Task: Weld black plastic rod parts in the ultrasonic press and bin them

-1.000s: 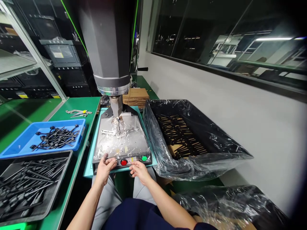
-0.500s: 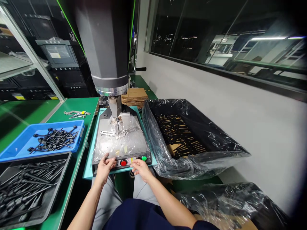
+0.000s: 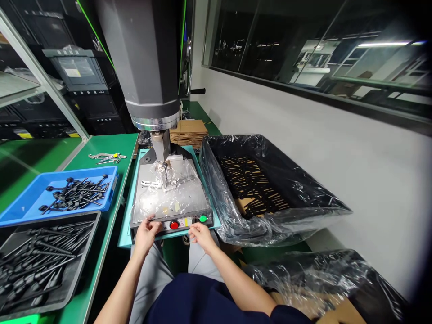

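My left hand point(image 3: 147, 234) rests at the front left of the grey machine base point(image 3: 182, 202), its bent fingers and thumb apart with nothing visible between them. My right hand point(image 3: 201, 236) is at the front right of the base, just below the green button point(image 3: 203, 218). Its fingers are curled together, and I see nothing in them. Between my hands sits a red button point(image 3: 174, 225) on the front panel. Clear plastic film point(image 3: 168, 180) covers the base plate. Above it, the metal horn point(image 3: 161, 145) of the machine head point(image 3: 148, 58) reaches down to a small dark part under the film.
On the left, a blue tray point(image 3: 23, 198) and a black tray point(image 3: 76, 279) hold dark long-stemmed parts. Pliers point(image 3: 106, 156) lie behind. At right stands a plastic-lined black bin point(image 3: 297, 184) with rows of dark parts on cardboard. Flat cardboard point(image 3: 189, 130) is stacked behind the machine.
My right hand has shifted slightly right along the front panel, away from the red button. My left hand stays at nearly the same spot. The view has tilted slightly.
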Action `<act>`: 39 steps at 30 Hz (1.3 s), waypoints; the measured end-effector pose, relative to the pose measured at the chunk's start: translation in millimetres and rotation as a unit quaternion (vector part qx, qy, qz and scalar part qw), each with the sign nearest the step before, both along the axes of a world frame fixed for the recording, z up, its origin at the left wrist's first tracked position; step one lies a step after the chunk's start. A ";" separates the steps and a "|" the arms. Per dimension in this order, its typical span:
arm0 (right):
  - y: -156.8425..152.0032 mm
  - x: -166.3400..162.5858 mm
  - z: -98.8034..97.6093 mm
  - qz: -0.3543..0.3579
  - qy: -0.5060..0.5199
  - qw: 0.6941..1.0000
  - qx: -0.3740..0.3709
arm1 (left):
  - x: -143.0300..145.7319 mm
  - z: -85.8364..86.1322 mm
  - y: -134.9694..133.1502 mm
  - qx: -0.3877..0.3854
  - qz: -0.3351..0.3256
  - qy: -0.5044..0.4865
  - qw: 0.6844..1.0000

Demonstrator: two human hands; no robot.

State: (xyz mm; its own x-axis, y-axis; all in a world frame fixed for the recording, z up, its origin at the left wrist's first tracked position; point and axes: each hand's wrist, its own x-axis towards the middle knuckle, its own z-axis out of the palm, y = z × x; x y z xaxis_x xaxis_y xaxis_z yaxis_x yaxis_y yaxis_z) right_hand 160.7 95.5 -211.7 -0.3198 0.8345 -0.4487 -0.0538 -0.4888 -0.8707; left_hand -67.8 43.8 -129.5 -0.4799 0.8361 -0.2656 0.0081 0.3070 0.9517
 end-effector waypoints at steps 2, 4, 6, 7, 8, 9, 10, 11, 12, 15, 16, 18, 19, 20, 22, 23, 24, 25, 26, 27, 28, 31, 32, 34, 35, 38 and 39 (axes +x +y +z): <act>-0.3 5.3 -3.6 -0.044 -0.051 0.997 0.026 | -4.7 -1.8 1.2 -0.005 -0.025 0.030 0.999; 0.5 11.6 -6.4 -0.083 -0.096 0.991 0.052 | -8.3 -1.9 2.4 -0.012 -0.038 0.030 0.999; 3.0 17.9 -8.2 -0.104 -0.126 0.985 0.064 | -10.8 0.4 3.4 -0.016 -0.043 0.018 0.999; 4.6 20.8 -8.8 -0.107 -0.135 0.983 0.067 | -12.0 2.3 3.8 -0.019 -0.047 0.010 0.999; 6.3 23.3 -9.2 -0.108 -0.142 0.982 0.068 | -13.6 4.7 4.1 -0.023 -0.054 0.001 0.998; 7.8 25.3 -9.4 -0.104 -0.147 0.981 0.070 | -15.7 7.4 4.2 -0.030 -0.064 -0.010 0.997; 9.2 26.9 -9.4 -0.099 -0.152 0.981 0.072 | -18.6 10.0 4.2 -0.036 -0.077 -0.023 0.996; 10.2 28.1 -9.1 -0.093 -0.156 0.980 0.076 | -22.1 12.5 4.1 -0.042 -0.095 -0.036 0.994; 10.8 28.9 -8.7 -0.088 -0.160 0.980 0.080 | -26.3 14.7 4.0 -0.045 -0.115 -0.049 0.991; 11.6 29.6 -7.8 -0.085 -0.163 0.980 0.078 | -40.0 19.1 4.1 -0.050 -0.181 -0.061 0.980; 11.6 29.5 -7.8 -0.087 -0.161 0.980 0.074 | -44.1 20.0 4.4 -0.055 -0.200 -0.057 0.977; 11.6 29.2 -8.3 -0.088 -0.154 0.982 0.062 | -49.9 21.9 5.8 -0.065 -0.230 -0.044 0.970; 11.6 29.1 -8.8 -0.089 -0.151 0.983 0.058 | -51.5 23.1 6.7 -0.068 -0.244 -0.037 0.967; 11.6 29.0 -9.2 -0.090 -0.149 0.983 0.055 | -52.4 24.7 7.6 -0.070 -0.256 -0.030 0.964; 11.6 29.0 -9.9 -0.090 -0.147 0.984 0.052 | -52.7 28.9 8.9 -0.074 -0.277 -0.021 0.958; 11.6 29.0 -10.1 -0.090 -0.147 0.984 0.051 | -52.6 31.3 9.0 -0.076 -0.284 -0.021 0.956; 11.7 29.1 -10.1 -0.089 -0.148 0.984 0.050 | -52.6 33.6 8.7 -0.079 -0.289 -0.022 0.954; 11.7 29.1 -10.1 -0.089 -0.148 0.984 0.050 | -52.9 35.6 8.0 -0.081 -0.295 -0.021 0.952; 11.8 29.0 -9.9 -0.089 -0.148 0.984 0.049 | -53.5 37.1 6.8 -0.081 -0.301 -0.017 0.950; 11.8 28.9 -9.8 -0.089 -0.147 0.984 0.049 | -54.3 38.0 5.2 -0.081 -0.307 -0.011 0.948; 11.8 28.7 -9.7 -0.089 -0.147 0.984 0.050 | -55.3 38.2 3.4 -0.079 -0.312 -0.006 0.947; 11.3 27.7 -10.0 -0.090 -0.147 0.984 0.054 | -58.0 34.9 -2.7 -0.070 -0.309 0.003 0.949; 11.1 27.2 -10.4 -0.091 -0.148 0.983 0.055 | -58.4 32.9 -4.4 -0.064 -0.303 0.005 0.951; 10.5 26.3 -11.4 -0.093 -0.153 0.982 0.062 | -58.9 28.9 -6.7 -0.051 -0.290 0.018 0.956; 10.2 25.8 -11.9 -0.092 -0.156 0.981 0.069 | -59.0 27.0 -7.2 -0.044 -0.284 0.027 0.957; 9.2 24.5 -12.9 -0.090 -0.176 0.976 0.093 | -60.1 23.6 -6.8 -0.031 -0.284 0.056 0.957; 8.8 24.0 -13.0 -0.089 -0.184 0.973 0.102 | -60.7 23.2 -6.3 -0.026 -0.289 0.069 0.954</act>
State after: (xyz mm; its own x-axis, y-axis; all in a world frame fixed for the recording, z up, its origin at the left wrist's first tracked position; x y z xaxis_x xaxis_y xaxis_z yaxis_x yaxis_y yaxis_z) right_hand 184.7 104.3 -224.7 -0.0099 0.9458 -0.3245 0.2125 -0.3151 -0.9249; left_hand -128.5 37.5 -106.3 0.0249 0.9589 -0.2826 0.3146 0.2608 0.9127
